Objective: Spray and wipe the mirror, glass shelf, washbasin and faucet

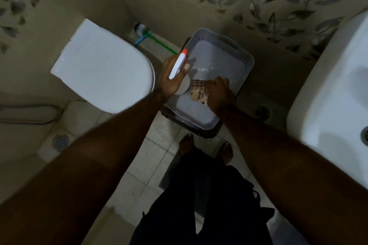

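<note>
My left hand grips a white spray bottle with an orange nozzle tip, held over the left edge of a grey plastic basket. My right hand reaches into the basket and closes on a striped cloth lying on its floor. The white washbasin fills the right edge of the view, with its drain just showing at the far right. Mirror, glass shelf and faucet are out of view.
The basket sits on a dark stool against the leaf-patterned wall. A white toilet with its lid down stands to the left, a green-handled brush behind it. A floor drain lies lower left. My feet stand on pale tiles.
</note>
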